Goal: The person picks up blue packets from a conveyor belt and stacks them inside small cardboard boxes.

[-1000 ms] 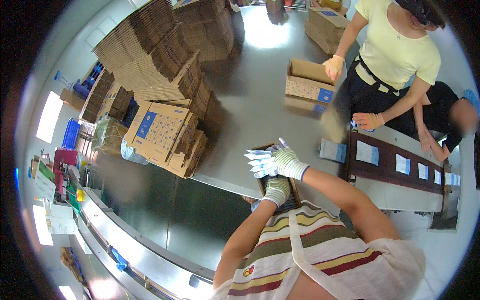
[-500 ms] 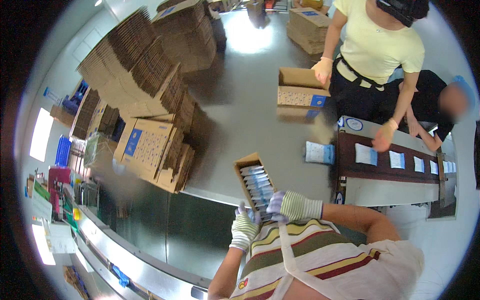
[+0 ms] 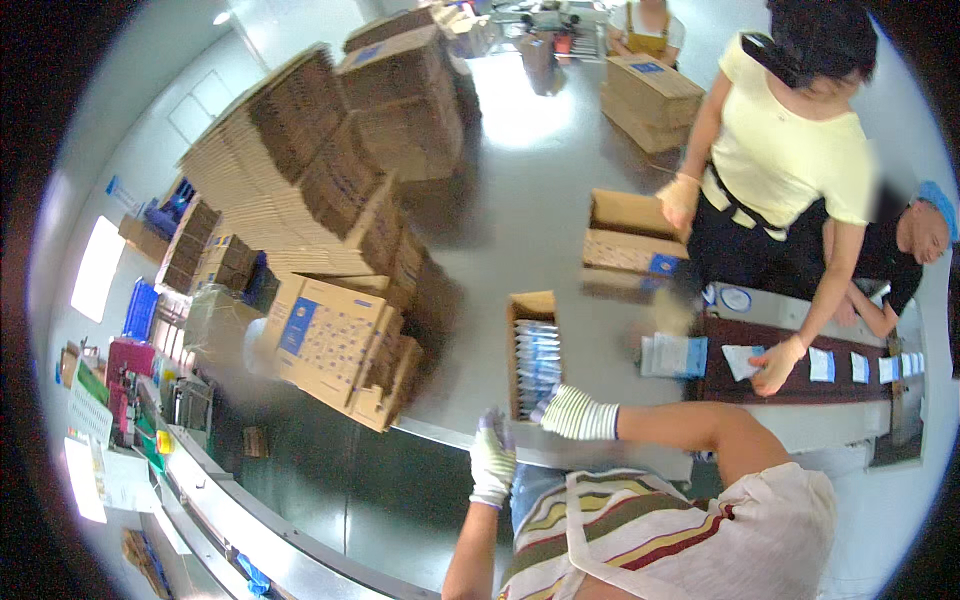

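An open brown carton (image 3: 514,370) stands on the grey table before me, filled with a row of blue-and-white packets (image 3: 540,355). My right hand (image 3: 578,413), in a white-and-green striped glove with purple fingertips, is at the carton's near right corner, its fingers closed over the edge. My left hand (image 3: 493,462), gloved alike, is beside the near left corner, slightly apart from it. Its fingers point up and away from me, holding nothing.
Stacks of flattened cartons (image 3: 335,340) rise at the left. A co-worker's hand (image 3: 780,368) touches a packet on the dark conveyor belt (image 3: 838,388); the other is at a second open carton (image 3: 630,250). Packets (image 3: 672,355) lie stacked by the belt.
The packed carton has moved away from me onto the table and turned straighter. My left hand has come off it. The co-worker's hand has come down onto a packet on the belt.
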Motion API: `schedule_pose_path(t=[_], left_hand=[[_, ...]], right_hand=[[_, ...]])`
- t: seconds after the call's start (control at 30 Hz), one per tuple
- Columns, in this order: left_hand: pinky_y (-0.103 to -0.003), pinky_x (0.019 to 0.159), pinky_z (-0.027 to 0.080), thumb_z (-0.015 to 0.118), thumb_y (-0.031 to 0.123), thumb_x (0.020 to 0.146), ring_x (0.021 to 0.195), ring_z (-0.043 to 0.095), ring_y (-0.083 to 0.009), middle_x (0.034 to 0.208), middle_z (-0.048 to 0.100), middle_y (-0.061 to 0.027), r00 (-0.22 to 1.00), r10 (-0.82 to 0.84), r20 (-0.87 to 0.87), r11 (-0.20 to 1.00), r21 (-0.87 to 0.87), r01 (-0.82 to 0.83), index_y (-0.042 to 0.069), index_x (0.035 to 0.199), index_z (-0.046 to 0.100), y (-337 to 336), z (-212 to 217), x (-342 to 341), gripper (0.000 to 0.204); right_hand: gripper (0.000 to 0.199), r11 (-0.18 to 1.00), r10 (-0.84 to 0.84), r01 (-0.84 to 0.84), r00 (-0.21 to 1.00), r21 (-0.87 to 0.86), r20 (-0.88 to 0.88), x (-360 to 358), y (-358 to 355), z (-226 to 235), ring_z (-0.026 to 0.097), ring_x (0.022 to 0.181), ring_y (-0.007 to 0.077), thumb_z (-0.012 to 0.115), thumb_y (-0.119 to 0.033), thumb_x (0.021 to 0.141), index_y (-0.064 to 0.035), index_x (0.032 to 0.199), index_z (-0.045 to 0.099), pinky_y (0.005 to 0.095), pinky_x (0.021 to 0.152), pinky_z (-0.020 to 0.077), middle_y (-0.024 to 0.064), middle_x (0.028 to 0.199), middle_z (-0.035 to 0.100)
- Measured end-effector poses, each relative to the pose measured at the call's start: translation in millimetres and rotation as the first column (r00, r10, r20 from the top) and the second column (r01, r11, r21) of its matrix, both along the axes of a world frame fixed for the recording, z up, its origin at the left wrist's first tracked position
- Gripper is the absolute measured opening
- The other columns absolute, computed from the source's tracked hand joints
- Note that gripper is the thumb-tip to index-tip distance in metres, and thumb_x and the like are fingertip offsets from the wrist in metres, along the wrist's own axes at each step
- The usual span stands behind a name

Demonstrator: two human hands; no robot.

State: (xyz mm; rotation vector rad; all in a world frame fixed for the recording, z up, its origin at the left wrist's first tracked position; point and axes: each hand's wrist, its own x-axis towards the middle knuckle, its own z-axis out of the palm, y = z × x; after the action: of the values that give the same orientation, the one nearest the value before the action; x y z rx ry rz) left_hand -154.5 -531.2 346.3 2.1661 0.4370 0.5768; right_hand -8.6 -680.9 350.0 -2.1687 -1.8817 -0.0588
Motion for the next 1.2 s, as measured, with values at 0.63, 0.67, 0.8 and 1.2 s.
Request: schedule_pose_path(t=[0.63,0.67,0.8,1.2], left_hand=[[-0.056,0.098,0.034,0.071,0.028,0.071,0.125,0.033,-0.0452,0.142,0.028,-0.0229,0.652,0.400,-0.644,0.755,0.635,0.163,0.019,0.138,0.034,178.5,193.3,141.5,0.077],[-0.049,0.094,0.042,0.068,0.029,0.074,0.120,0.040,-0.0431,0.141,0.031,-0.0201,0.652,0.439,-0.618,0.694,0.694,0.192,0.021,0.137,0.034,183.4,180.9,148.4,0.072],[-0.045,0.069,0.054,0.054,0.015,0.083,0.099,0.056,-0.0396,0.110,0.052,-0.0176,0.790,0.460,-0.406,0.542,0.833,0.112,0.015,0.111,0.052,189.2,141.2,139.4,0.028],[-0.035,0.086,0.045,0.053,0.016,0.089,0.096,0.059,-0.0257,0.106,0.060,-0.0138,0.912,0.092,0.400,0.869,0.415,-0.270,0.006,0.113,0.052,5.9,284.6,-24.7,0.026]], right_hand=[[0.069,0.951,-0.226,0.130,0.911,-0.281,-0.344,26.1,13.1,43.2,0.051,0.110,0.0384,0.057,-0.051,0.080,-0.0022,0.127,0.045,0.0464,0.095,0.0383,0.0228,0.122,0.052],[0.067,0.925,-0.284,0.149,0.883,-0.350,-0.374,15.5,-10.2,32.8,0.052,0.109,0.0384,0.057,-0.051,0.081,-0.0033,0.126,0.047,0.0466,0.094,0.0392,0.0224,0.120,0.053],[0.063,0.891,-0.402,0.228,0.797,-0.393,-0.451,0.6,-74.5,-18.9,0.054,0.106,0.0386,0.056,-0.051,0.081,-0.0062,0.125,0.049,0.0462,0.092,0.0403,0.0224,0.116,0.055],[0.063,0.812,-0.261,0.550,0.644,0.198,-0.719,54.3,-88.2,85.3,0.050,0.117,0.0297,0.067,-0.033,0.081,0.0021,0.127,0.043,0.0390,0.100,0.0388,0.0189,0.124,0.053]])
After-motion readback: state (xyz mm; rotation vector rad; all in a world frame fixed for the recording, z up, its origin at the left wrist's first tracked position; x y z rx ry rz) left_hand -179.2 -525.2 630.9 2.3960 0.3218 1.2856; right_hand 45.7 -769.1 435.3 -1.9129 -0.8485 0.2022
